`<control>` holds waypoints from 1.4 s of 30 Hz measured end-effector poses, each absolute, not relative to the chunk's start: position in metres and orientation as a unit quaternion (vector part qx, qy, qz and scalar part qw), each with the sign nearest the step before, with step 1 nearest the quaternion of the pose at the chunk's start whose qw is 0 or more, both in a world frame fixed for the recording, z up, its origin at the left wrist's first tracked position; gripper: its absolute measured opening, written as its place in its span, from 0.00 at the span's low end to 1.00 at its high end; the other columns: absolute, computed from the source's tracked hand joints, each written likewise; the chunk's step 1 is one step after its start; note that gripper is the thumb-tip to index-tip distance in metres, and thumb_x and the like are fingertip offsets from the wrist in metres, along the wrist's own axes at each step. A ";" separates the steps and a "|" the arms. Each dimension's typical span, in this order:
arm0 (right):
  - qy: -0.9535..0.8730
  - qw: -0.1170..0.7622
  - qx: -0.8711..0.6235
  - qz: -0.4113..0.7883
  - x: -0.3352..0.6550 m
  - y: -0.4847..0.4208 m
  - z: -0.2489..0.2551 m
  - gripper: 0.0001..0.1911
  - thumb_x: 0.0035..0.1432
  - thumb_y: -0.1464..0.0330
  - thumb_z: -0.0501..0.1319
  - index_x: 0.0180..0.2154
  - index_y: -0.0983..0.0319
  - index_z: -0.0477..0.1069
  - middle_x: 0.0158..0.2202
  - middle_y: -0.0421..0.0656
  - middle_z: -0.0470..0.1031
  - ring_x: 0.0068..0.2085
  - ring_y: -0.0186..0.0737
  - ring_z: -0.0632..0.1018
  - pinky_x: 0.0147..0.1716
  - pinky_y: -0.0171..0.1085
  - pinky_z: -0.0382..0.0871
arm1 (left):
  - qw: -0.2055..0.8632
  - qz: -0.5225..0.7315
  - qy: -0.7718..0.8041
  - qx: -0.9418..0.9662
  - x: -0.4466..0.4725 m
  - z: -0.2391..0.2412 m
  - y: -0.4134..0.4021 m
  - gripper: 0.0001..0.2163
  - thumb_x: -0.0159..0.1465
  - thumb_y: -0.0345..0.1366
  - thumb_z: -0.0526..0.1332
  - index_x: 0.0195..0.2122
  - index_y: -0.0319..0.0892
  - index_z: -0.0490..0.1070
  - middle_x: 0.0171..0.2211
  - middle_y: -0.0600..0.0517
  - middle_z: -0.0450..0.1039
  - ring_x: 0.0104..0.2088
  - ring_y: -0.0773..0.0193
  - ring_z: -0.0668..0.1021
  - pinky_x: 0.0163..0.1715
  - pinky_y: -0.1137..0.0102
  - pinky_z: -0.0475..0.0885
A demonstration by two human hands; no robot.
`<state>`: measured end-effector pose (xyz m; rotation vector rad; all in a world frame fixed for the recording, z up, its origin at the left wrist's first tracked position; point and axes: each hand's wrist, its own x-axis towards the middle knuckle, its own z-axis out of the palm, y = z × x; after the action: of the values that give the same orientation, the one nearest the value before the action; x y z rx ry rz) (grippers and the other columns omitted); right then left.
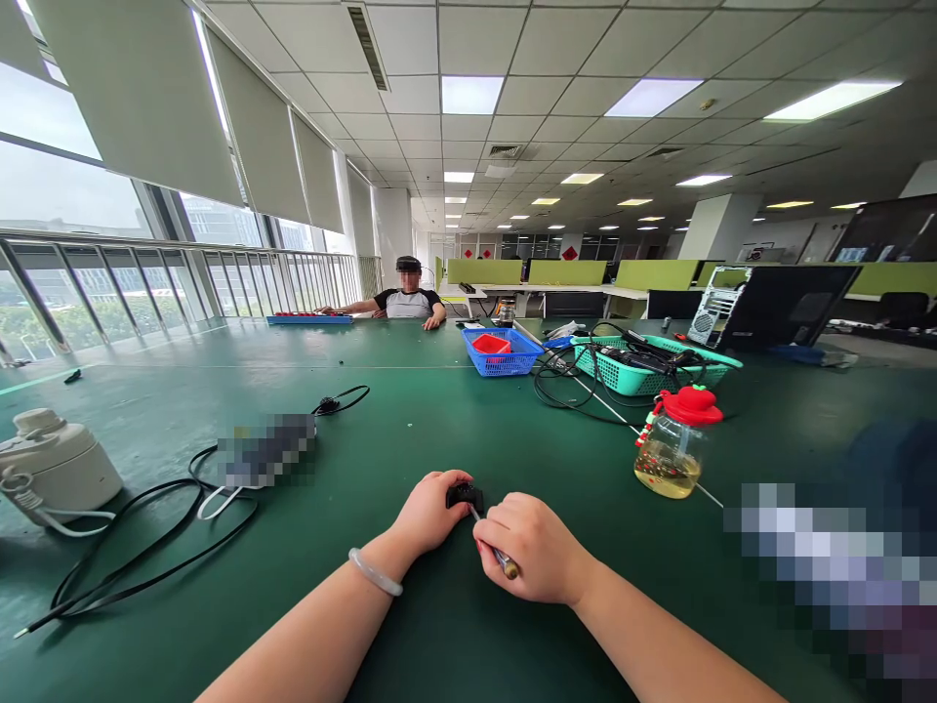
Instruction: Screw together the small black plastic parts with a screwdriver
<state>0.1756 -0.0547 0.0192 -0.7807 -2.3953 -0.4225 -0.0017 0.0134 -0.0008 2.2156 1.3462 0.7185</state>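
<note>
Head view: left hand [428, 513] clasps black part [464, 494], right hand [532, 559] grips screwdriver [505, 562] (jar [670, 457], cables [150, 547] well apart).

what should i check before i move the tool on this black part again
1. Left hand grips the part: ok, fingers closed on it, down on the table.
2. Right hand holds the tool: ok, fist closed round it, shaft pointing at the part.
3. Tip seated in the part: cannot tell, the contact is too small to see.
4. Jar out of the right arm's way: ok, upright, lid on, apart from the arm.
5. Cable away from the left arm: ok, it lies off to the left, not touching.
</note>
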 end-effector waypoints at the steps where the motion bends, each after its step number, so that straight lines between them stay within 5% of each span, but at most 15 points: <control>1: -0.899 0.282 -0.295 -0.159 0.175 -0.055 0.019 0.08 0.54 0.73 0.53 0.25 0.60 0.67 0.21 0.39 0.67 0.22 0.34 0.62 0.25 0.37 0.52 | 0.225 0.262 0.488 0.802 -0.002 -0.001 0.014 0.20 0.53 0.30 0.62 0.49 0.45 0.73 0.45 0.49 0.77 0.49 0.57 0.76 0.53 0.64 0.69; 12: -0.921 0.166 -0.325 -0.140 0.172 -0.056 0.015 0.03 0.53 0.68 0.60 0.28 0.60 0.69 0.25 0.39 0.71 0.22 0.34 0.64 0.26 0.37 0.50 | 0.225 0.247 0.499 0.799 -0.002 -0.001 0.015 0.19 0.54 0.30 0.61 0.48 0.46 0.73 0.44 0.49 0.76 0.48 0.57 0.76 0.51 0.64 0.69; 27: -0.893 0.270 -0.323 -0.158 0.172 -0.055 0.017 0.09 0.58 0.72 0.54 0.25 0.61 0.66 0.23 0.39 0.69 0.23 0.34 0.65 0.28 0.36 0.52 | 0.225 0.252 0.497 0.799 -0.002 0.001 0.015 0.16 0.53 0.32 0.63 0.44 0.46 0.74 0.40 0.51 0.78 0.44 0.58 0.76 0.46 0.66 0.71; 42: -0.858 0.322 -0.362 -0.172 0.178 -0.047 0.015 0.12 0.63 0.71 0.53 0.28 0.61 0.69 0.23 0.39 0.68 0.24 0.34 0.65 0.27 0.36 0.54 | 0.220 0.246 0.489 0.807 -0.002 0.001 0.014 0.20 0.56 0.36 0.62 0.51 0.45 0.72 0.44 0.49 0.78 0.48 0.55 0.75 0.49 0.64 0.70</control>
<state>0.1783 -0.0471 0.0148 -0.9503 -2.2532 -0.4518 -0.0021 0.0138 0.0011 2.2324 1.3526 0.6794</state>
